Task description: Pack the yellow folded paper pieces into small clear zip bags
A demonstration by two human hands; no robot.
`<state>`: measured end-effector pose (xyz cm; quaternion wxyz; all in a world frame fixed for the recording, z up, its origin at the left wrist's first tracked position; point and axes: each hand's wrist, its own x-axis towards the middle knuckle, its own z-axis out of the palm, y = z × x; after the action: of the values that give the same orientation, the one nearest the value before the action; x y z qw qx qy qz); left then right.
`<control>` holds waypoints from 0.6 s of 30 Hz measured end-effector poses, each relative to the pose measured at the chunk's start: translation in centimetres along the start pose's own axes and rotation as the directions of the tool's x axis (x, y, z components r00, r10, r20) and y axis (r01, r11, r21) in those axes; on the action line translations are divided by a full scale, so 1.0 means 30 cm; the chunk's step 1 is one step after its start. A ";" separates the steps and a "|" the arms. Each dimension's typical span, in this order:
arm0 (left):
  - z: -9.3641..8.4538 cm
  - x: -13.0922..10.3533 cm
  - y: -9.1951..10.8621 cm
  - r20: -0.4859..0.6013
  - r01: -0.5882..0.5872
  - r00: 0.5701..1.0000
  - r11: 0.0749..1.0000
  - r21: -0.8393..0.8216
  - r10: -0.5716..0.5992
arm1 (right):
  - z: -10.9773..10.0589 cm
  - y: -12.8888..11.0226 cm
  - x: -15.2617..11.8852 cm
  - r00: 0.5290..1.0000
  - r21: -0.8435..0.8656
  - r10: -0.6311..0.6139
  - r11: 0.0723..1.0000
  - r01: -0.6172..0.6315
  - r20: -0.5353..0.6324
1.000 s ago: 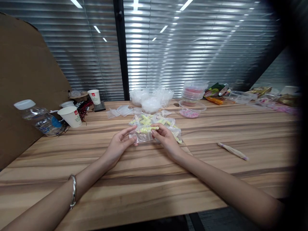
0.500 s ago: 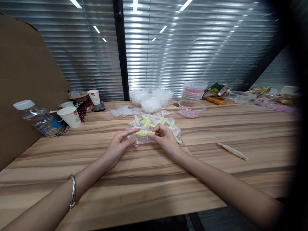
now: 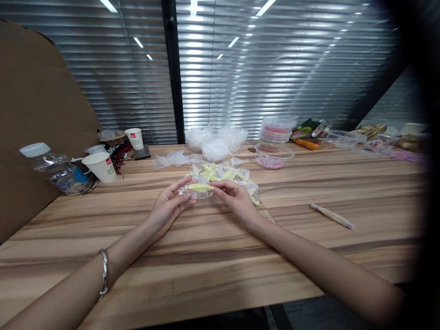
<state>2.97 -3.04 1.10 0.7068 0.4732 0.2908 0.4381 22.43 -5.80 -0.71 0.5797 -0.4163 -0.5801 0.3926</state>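
A small clear plastic bag point(image 3: 205, 194) with a slim yellow item point(image 3: 197, 187) in or against it is held between my two hands, just above the table. My left hand point(image 3: 169, 204) grips the bag's left side between thumb and fingers. At the right end, my right hand point(image 3: 234, 198) pinches the bag or the tip of the yellow item; which one I cannot tell. Right behind the hands lies a pile of clear bags point(image 3: 220, 172) with similar yellow items inside.
Flat clear bags point(image 3: 175, 158) and cloudy plastic bundles point(image 3: 216, 143) lie behind the pile. Right of them stands a tub of pink bits point(image 3: 270, 161). A pale bundle of strands point(image 3: 332, 216) lies at right; paper cups point(image 3: 99, 166) and a bottle point(image 3: 57, 170) are at left.
The bag and yellow item have shifted slightly left between my hands. My right fingers have moved a little left and straightened, while the left fingers have lifted slightly.
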 end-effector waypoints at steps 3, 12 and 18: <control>0.002 -0.001 0.003 0.006 0.008 1.000 1.000 -0.007 -0.008 | -0.001 0.004 -0.002 0.999 -0.027 -0.022 0.999 0.022 0.031; -0.022 0.001 0.002 0.088 0.028 0.996 1.000 0.005 -0.028 | 0.006 -0.017 -0.006 0.992 -0.091 -0.097 0.990 0.104 0.084; -0.012 -0.003 0.000 0.114 0.047 0.992 0.998 0.050 -0.052 | 0.016 -0.026 -0.014 0.985 -0.099 -0.125 0.986 0.137 0.120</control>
<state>2.63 -2.97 0.98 0.7217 0.5070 0.2713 0.3853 21.91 -6.45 -0.12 0.5473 -0.3847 -0.6585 0.3447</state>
